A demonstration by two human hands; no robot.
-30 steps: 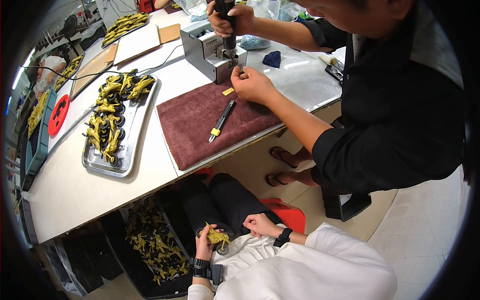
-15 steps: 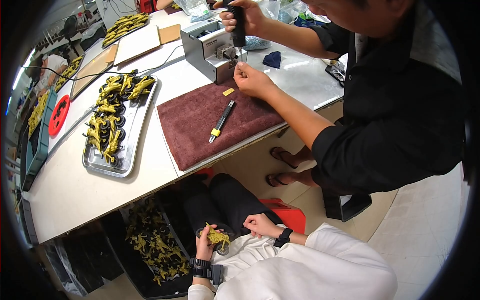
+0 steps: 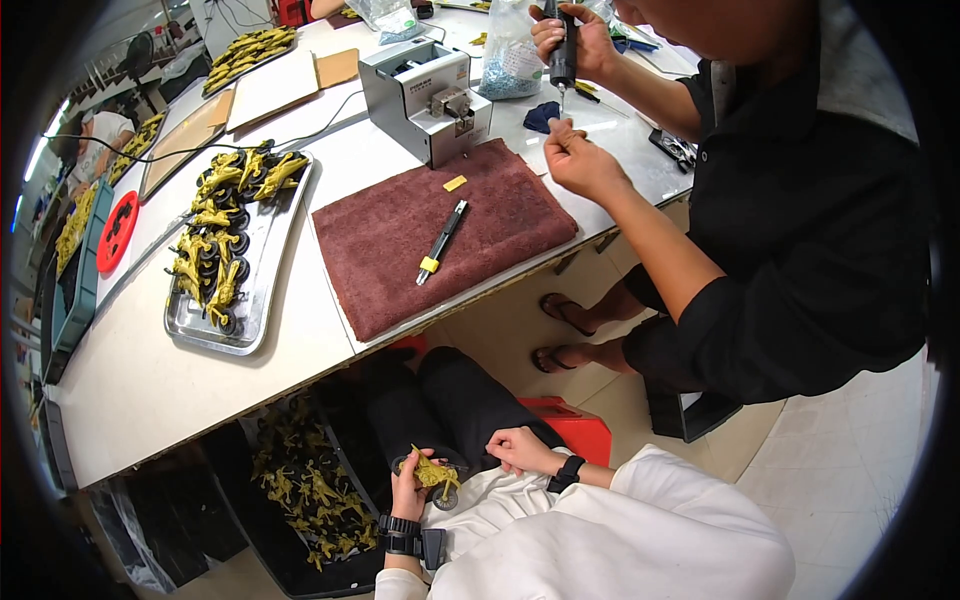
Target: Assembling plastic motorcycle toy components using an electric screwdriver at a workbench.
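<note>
The person sits below the edge of the white work surface (image 3: 130, 390), forearms in white sleeves coming in from the lower edge. The left hand (image 3: 412, 487) is closed around a small yellow and black plastic toy motorcycle (image 3: 436, 474), held over the lap just above the dark trousers. The right hand (image 3: 520, 450) rests loosely curled on the lap beside it, holding nothing that can be seen. The toy looks light and stiff, with thin projecting parts that could snap, so its thicker body between the wheels seems the safest place to grip. Beside the knees, a black bin (image 3: 300, 490) on the floor holds many more such toys. On the surface above lie a metal tray (image 3: 262, 262) of the same toys, a maroon towel (image 3: 440, 240) with a black and yellow pen-shaped tool (image 3: 441, 242), and a grey box-shaped machine (image 3: 424, 97). A co-worker in a black shirt stands at the surface, holding a black electric screwdriver (image 3: 560, 48) upright over something pinched in the other hand.
</note>
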